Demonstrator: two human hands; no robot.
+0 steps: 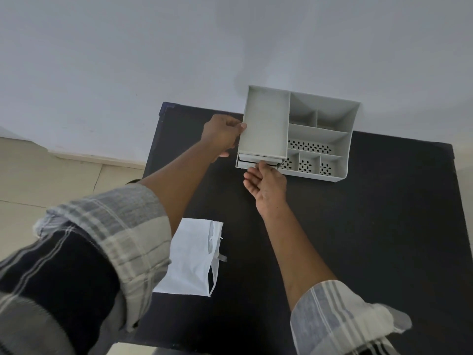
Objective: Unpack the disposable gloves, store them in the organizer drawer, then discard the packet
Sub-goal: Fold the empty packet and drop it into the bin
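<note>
A grey plastic organizer [320, 135] with several open compartments stands at the far side of the black table [371, 226]. My left hand [222, 135] grips its left wall. My right hand [266, 187] is palm up at the front, its fingertips on the handle of a drawer [252, 162] under the left compartment; the drawer sticks out only slightly. A white packet [190, 260] lies flat on the near left of the table, partly hidden by my left sleeve. No gloves can be seen.
A pale wall rises right behind the organizer. Beige floor tiles [51, 180] lie left of the table. The table's left edge runs close to the packet.
</note>
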